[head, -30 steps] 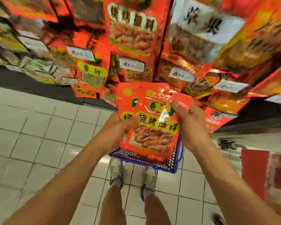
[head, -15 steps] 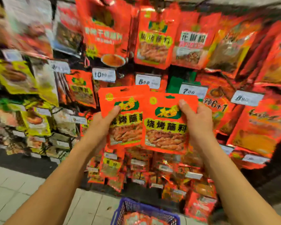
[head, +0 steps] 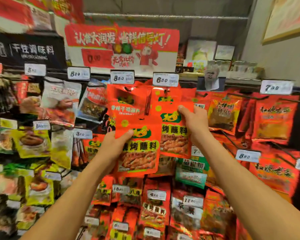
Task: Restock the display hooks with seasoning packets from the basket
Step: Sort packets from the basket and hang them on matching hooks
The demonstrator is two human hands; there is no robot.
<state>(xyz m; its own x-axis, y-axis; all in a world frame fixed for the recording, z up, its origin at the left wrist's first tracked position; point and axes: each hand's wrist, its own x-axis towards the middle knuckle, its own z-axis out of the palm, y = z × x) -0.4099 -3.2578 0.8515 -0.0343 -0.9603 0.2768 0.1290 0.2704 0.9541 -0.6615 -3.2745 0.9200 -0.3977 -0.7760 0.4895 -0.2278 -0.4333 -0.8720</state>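
The left hand (head: 113,144) holds a red packet (head: 140,153) by its upper left edge: the thumb lies across the front near the green logo, and the other fingers are hidden behind the foil, so the pinch is thumb against whatever lies behind. Most of this packet hangs below and to the right of the thumb, upright, its face toward the camera.

The right hand (head: 194,122) grips a second packet (head: 174,135) at its upper right corner. Its thumb tip presses the front near the top edge, and the remaining fingers curl round the right side out of view. This packet spreads left and down from those fingers, and its lower left part sits behind the first packet, so the two overlap between the hands. It is held higher than the left one.

Just above the right thumb hangs a row of like red packets on a hook (head: 166,91), under a 6.80 tag (head: 165,80). The top edge of the second packet reaches up over the lower part of those hanging packs; whether its hole has met the hook cannot be told. Left of that, above the left hand's fingers, another red pack (head: 125,101) hangs under an 8.50 tag (head: 122,77).

Around both hands the wall is full of hanging packs, red to the right and below, yellow (head: 33,144) well to the left. A red banner (head: 121,47) runs above the tags.
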